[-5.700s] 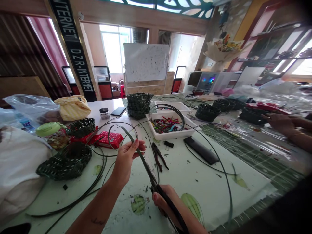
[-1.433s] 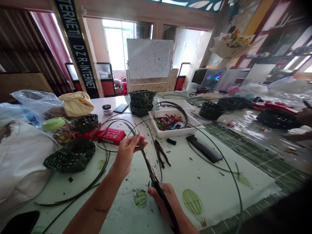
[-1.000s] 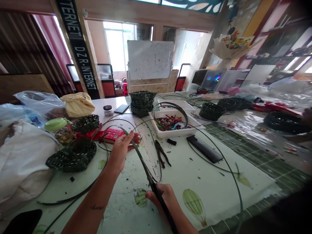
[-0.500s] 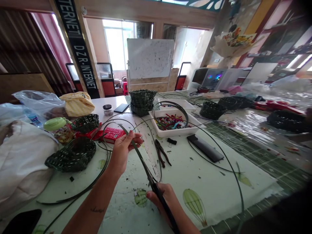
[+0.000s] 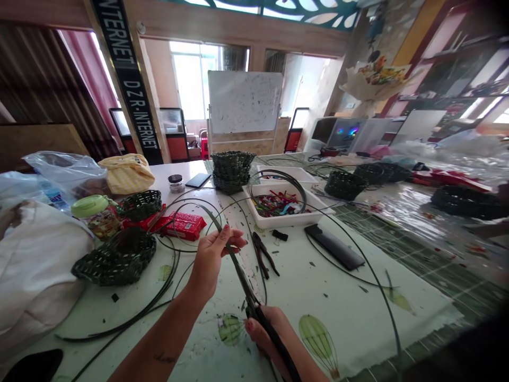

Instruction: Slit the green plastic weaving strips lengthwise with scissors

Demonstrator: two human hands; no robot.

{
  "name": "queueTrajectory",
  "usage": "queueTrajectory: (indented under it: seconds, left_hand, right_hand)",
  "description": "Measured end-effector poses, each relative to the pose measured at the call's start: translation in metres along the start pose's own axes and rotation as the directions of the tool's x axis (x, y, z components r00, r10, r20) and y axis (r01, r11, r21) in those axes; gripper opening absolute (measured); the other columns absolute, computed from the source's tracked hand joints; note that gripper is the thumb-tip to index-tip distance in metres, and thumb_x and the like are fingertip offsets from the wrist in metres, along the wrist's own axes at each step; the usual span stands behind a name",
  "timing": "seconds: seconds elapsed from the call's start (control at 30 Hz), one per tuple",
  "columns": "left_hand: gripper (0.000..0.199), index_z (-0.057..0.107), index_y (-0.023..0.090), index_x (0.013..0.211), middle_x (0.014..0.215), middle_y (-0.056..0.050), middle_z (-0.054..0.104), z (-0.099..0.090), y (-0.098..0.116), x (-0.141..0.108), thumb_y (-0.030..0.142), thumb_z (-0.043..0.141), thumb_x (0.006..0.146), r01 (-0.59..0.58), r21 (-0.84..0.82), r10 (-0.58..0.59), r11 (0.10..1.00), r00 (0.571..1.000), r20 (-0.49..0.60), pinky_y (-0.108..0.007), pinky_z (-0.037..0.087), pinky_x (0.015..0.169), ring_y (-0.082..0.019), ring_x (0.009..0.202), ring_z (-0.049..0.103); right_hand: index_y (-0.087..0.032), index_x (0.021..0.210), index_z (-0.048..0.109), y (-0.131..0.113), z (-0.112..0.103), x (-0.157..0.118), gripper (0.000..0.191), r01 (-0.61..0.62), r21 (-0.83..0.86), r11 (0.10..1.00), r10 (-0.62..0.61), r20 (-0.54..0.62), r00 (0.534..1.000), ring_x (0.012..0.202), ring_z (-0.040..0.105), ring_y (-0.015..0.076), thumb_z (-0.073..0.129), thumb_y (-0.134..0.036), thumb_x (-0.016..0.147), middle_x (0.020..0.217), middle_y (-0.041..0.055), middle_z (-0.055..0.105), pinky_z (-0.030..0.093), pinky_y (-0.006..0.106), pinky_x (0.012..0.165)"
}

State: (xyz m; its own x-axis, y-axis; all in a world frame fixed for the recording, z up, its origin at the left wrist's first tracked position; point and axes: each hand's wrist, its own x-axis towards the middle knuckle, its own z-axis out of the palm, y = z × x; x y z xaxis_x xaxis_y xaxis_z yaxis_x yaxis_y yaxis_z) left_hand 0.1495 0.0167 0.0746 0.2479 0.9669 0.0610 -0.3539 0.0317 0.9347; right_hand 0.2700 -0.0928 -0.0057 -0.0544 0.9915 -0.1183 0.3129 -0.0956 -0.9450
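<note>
I'm watching the left hand [image 5: 212,260] pinching a dark green strip [image 5: 210,220] between thumb and fingers, while the right hand [image 5: 267,331] is gripping black-handled scissors [image 5: 280,347], their blades lying along it. The strip is arching above the table [image 5: 342,339] between both hands. It looks light, springy and slick, so I'm judging the best hold to be close to the blades, not out along its loose curve.

A whiteboard [image 5: 245,102] stands near a bright window [image 5: 190,79].
</note>
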Motion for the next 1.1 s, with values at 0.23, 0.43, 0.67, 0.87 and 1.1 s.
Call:
queueTrajectory:
  seconds: [0.23,0.43,0.67,0.87,1.1]
  left_hand:
    - [0.033,0.071,0.011,0.083,0.074,-0.01,0.07,0.0,0.0,0.002,0.043,0.062,0.077,0.001,-0.001,-0.001,1.0,1.0,-0.025,-0.028,0.048,0.067,-0.018,0.073,0.065]
    - [0.034,0.071,0.011,0.082,0.073,-0.01,0.07,-0.003,0.001,0.006,0.043,0.062,0.078,0.005,0.02,-0.005,1.0,1.0,-0.01,-0.027,0.048,0.067,-0.018,0.073,0.065]
    - [0.033,0.071,0.011,0.082,0.072,-0.01,0.07,-0.006,0.001,0.008,0.043,0.061,0.078,0.022,0.026,-0.021,0.999,1.0,-0.007,-0.027,0.048,0.067,-0.018,0.072,0.065]
    - [0.034,0.071,0.011,0.078,0.071,-0.011,0.07,-0.002,-0.001,0.005,0.044,0.062,0.077,0.055,0.034,-0.054,0.998,0.998,-0.011,-0.027,0.048,0.065,-0.019,0.071,0.066]
    - [0.035,0.07,0.011,0.077,0.07,-0.01,0.07,0.004,-0.011,0.0,0.044,0.059,0.079,0.087,0.023,-0.087,0.996,0.996,0.013,-0.026,0.047,0.064,-0.017,0.068,0.065]
  right_hand:
    - [-0.021,0.049,0.032,0.008,0.007,0.007,0.064,-0.045,0.038,0.998,0.046,-0.045,0.998,0.04,0.028,0.0084,0.043,-0.081,0.069,0.043,-0.0052,0.024,0.02,0.022,0.037]
    - [-0.023,0.05,0.024,0.014,0.014,0.012,0.063,0.002,0.051,0.999,0.004,-0.113,0.994,0.04,0.022,0.0073,0.049,-0.078,0.067,0.042,-0.0066,0.019,0.013,0.024,0.037]
    - [-0.023,0.051,0.024,0.013,0.015,0.013,0.061,-0.012,0.049,0.999,0.019,-0.145,0.989,0.042,0.02,0.0071,0.054,-0.072,0.068,0.044,-0.0068,0.019,0.012,0.024,0.039]
    - [-0.022,0.048,0.03,0.011,0.01,0.017,0.065,-0.033,0.053,0.998,0.035,-0.046,0.998,0.038,0.026,0.0073,0.041,-0.082,0.068,0.041,-0.0055,0.026,0.018,0.022,0.036]
    - [-0.019,0.05,0.041,0.01,0.005,0.016,0.067,-0.038,0.054,0.998,0.04,-0.031,0.999,0.037,0.036,0.0088,0.037,-0.083,0.069,0.041,-0.0026,0.037,0.026,0.022,0.036]
